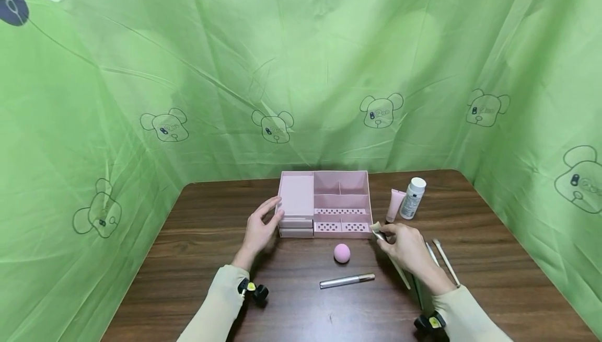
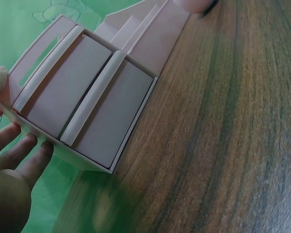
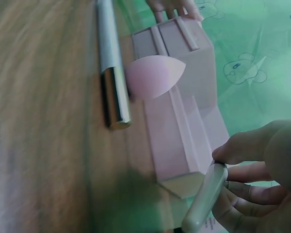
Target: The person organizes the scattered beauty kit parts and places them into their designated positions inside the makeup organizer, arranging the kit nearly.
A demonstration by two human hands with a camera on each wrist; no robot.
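The right hand [image 1: 409,248] has its grip clenched around a makeup brush [image 3: 206,198], the pale bristles at the near right corner of the pink cosmetics organizer [image 1: 298,193]. The left hand [image 1: 258,229] holds no object in its grip; its extended fingers touch the organizer's left side. Nearer lie a pink makeup sponge [image 1: 342,253] and a silver pen-like tube [image 1: 347,281]. Right of the organizer are a pink squeeze tube [image 1: 395,204] and a white-capped bottle [image 1: 412,200], all on the wooden tabletop [image 1: 291,300].
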